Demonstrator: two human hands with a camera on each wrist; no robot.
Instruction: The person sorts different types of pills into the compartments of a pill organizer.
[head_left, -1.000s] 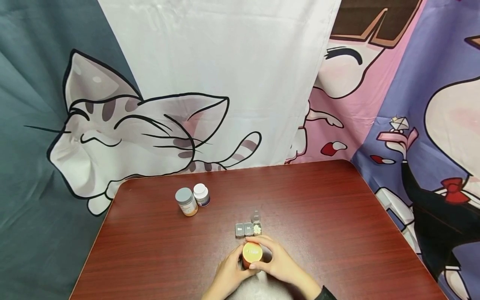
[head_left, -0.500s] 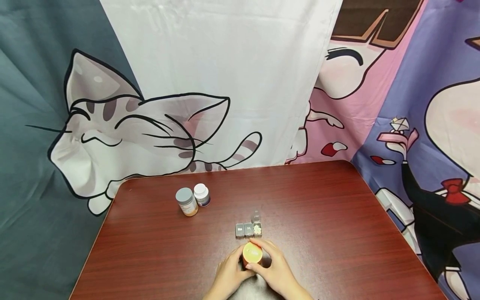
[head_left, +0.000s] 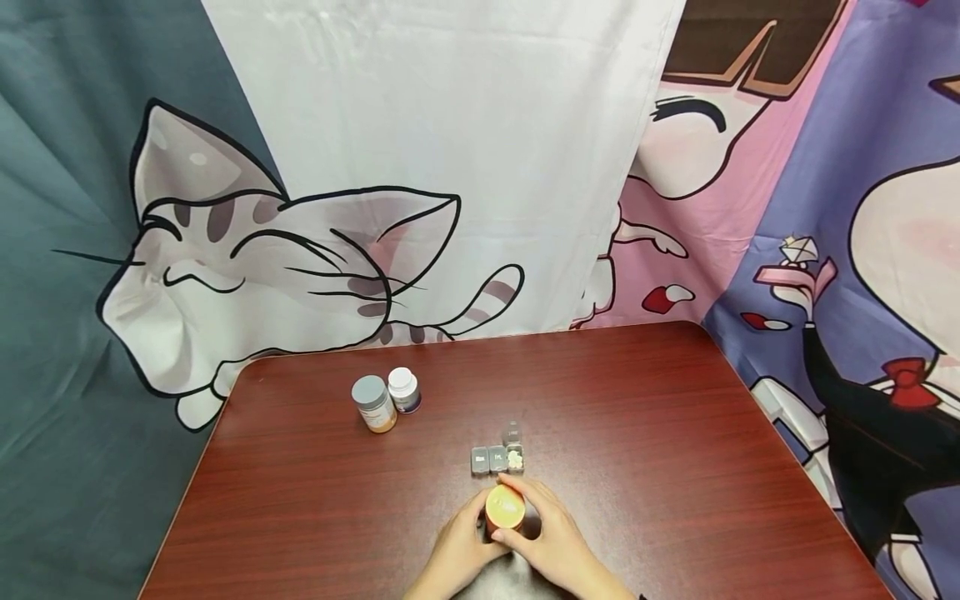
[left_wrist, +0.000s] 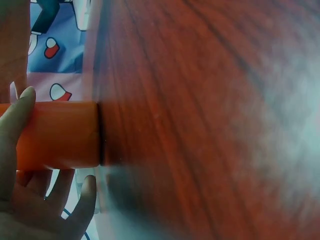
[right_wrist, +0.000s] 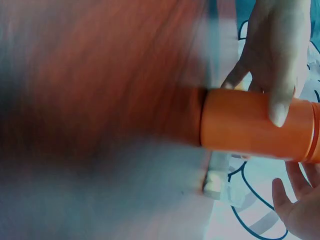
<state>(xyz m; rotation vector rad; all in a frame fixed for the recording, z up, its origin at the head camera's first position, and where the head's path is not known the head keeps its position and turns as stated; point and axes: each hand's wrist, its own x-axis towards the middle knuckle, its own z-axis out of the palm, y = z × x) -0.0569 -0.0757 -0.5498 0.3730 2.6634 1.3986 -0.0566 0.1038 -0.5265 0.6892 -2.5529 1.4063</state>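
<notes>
An orange bottle stands upright on the table between both hands, its yellow-orange cap facing up. My left hand grips the bottle's body, and its thumb lies along the orange side in the left wrist view. Around the cap curl the thumb and index finger of my right hand. Just beyond the bottle sits a small pill organizer with grey lids. Its right compartment has the lid flipped back, and pale tablets show inside.
Farther back on the left of the reddish-brown table stand a grey-lidded bottle and a white-capped bottle, side by side. A printed cloth hangs behind the table's far edge.
My right hand has turned around the cap, its wrist shifting left so that the dark cuff has nearly left the head view. The left hand and the bottle stay in place.
</notes>
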